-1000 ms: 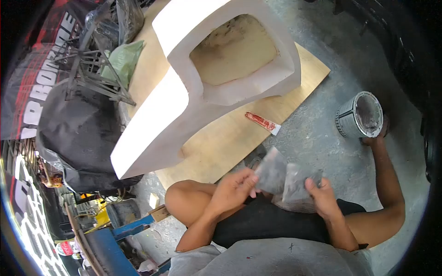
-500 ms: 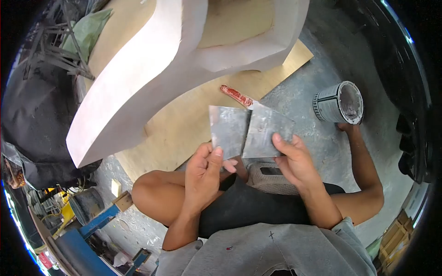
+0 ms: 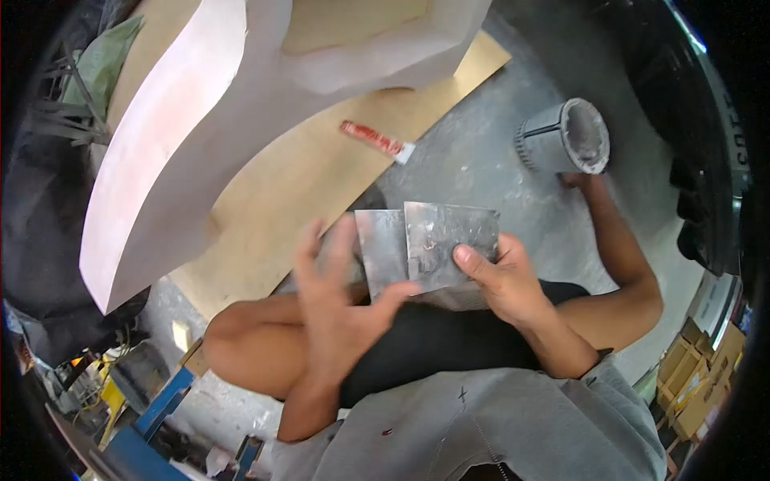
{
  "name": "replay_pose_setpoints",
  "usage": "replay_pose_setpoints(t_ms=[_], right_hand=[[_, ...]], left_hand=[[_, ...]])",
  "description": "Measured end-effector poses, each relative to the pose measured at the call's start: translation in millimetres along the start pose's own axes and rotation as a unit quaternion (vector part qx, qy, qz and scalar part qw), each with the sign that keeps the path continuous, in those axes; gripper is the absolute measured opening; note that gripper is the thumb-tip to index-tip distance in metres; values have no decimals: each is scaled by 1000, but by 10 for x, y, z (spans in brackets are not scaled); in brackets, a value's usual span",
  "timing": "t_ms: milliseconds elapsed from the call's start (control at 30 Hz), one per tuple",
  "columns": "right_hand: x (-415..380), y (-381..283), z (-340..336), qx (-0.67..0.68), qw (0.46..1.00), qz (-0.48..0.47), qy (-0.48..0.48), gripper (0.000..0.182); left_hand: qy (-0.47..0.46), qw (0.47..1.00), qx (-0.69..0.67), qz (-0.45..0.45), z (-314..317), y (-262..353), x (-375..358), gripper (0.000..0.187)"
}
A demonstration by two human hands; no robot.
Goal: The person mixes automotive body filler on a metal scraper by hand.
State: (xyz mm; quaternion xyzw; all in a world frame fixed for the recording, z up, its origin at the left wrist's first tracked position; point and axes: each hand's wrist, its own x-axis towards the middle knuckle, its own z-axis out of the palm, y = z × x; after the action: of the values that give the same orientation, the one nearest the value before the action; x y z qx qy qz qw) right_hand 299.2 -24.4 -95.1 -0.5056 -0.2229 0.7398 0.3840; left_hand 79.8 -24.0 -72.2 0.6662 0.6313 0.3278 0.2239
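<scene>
Two thin grey metal plates overlap above my lap. My right hand (image 3: pixel 509 280) grips the right plate (image 3: pixel 449 240), thumb on its face and fingers behind. The left plate (image 3: pixel 379 244) sits partly behind the right one; what holds it is hidden. My left hand (image 3: pixel 341 313) is blurred, its fingers spread, with the thumb near the left plate's lower edge. Beyond the plates, a red and white tube (image 3: pixel 373 139) lies on the wooden board.
A large pale curved panel (image 3: pixel 172 160) rests on the wooden board (image 3: pixel 281 192). An open metal can (image 3: pixel 565 136) stands at the right near my foot. Dark bags are at the left, a blue frame (image 3: pixel 156 409) at the lower left, cardboard boxes (image 3: pixel 698 385) at the lower right.
My left hand has spread its fingers and loosened from the left plate. The plates now overlap rather than sit side by side. The whole view has shifted, with the panel and can higher and further left.
</scene>
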Motion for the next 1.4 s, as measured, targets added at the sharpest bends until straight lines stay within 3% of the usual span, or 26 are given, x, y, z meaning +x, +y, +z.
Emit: replay_pose_setpoints(t_ms=[33, 100, 133, 200, 233, 300, 367, 433, 500, 567, 600, 633, 667, 700, 767, 833, 933, 967, 1033, 1067, 1100, 1133, 1167, 1233, 1333, 1400], right_hand=[[1, -36, 61, -20, 1000, -5, -19, 24], [-63, -59, 109, -80, 997, -5, -8, 22], [-107, -16, 92, -131, 991, -29, -22, 21], [-182, -129, 31, -287, 956, -54, -32, 15], [-240, -209, -32, -290, 955, -55, -30, 15], [-402, -324, -175, -495, 845, -194, -58, 10], [-522, -360, -281, -533, 826, -178, -46, 9], [-545, -305, -437, -580, 778, -239, 39, 11], [-525, -316, -531, -552, 794, -249, 46, 13], [-523, -368, -497, -489, 849, -188, 71, 14], [-526, -415, -438, -447, 886, -114, 43, 17], [-508, -376, -379, -446, 887, -115, 47, 17], [-477, -308, -324, -295, 951, -87, 37, 19], [-446, -259, -306, -136, 989, -58, 24, 21], [-369, -286, -358, -148, 984, -79, 59, 24], [-318, -410, -476, -140, 969, -104, 175, 23], [-257, -602, -594, -89, 950, -181, 237, 25], [-265, -633, -588, -96, 949, -170, 248, 25], [-274, -643, -518, -104, 962, -155, 198, 27], [-246, -547, -553, -103, 972, -140, 161, 29], [-246, -508, -495, -108, 973, -128, 160, 29], [-206, -461, -406, -62, 986, -97, 122, 29], [-162, -407, -317, -15, 995, -63, 79, 30], [-128, -295, -154, -9, 998, -27, 58, 32], [-105, -201, -3, -29, 996, 39, 72, 25], [-130, -190, -210, -372, 907, -124, 153, 19]], left_hand=[[-5, 1000, 14, -1, 31, 30, -52, 61], [-50, 977, 63, 196, 148, 16, -44, 62], [-50, 976, 59, 205, 176, 3, 3, 62], [-126, 968, 172, 132, 159, -75, 94, 53], [-76, 976, 191, 73, 155, -215, 121, 49], [18, 980, 196, -43, 51, -458, 223, 47], [63, 976, 183, -99, 16, -364, 304, 51], [-61, 918, -64, -387, -8, -125, 348, 45], [-165, 949, -69, -261, 134, 60, 172, 55], [-158, 986, -17, 58, 379, 158, 8, 68], [-160, 985, -18, 61, 441, 244, -31, 68], [-190, 968, 28, 159, 476, 353, -32, 70], [-215, 940, 74, 256, 490, 412, -31, 72], [-214, 939, 74, 259, 496, 406, -51, 72], [-307, 919, 61, 240, 497, 384, -49, 79], [-292, 920, 78, 251, 462, 289, -56, 64], [-221, 950, 169, 143, 417, 15, -74, 39], [-232, 950, 156, 139, 374, 5, -22, 39], [-200, 977, 71, -18, 321, -20, 23, 43], [-209, 976, 63, -27, 344, 34, 16, 43], [-190, 948, -201, -159, 371, 96, 10, 45], [-145, 840, -444, -278, 390, 115, 3, 48], [-134, 839, -440, -289, 386, 88, -12, 48], [-222, 798, -493, -265, 334, 20, -43, 50], [-138, 786, -521, -303, 252, -124, -55, 35], [-48, 792, -520, -316, 162, -186, 27, 28]])
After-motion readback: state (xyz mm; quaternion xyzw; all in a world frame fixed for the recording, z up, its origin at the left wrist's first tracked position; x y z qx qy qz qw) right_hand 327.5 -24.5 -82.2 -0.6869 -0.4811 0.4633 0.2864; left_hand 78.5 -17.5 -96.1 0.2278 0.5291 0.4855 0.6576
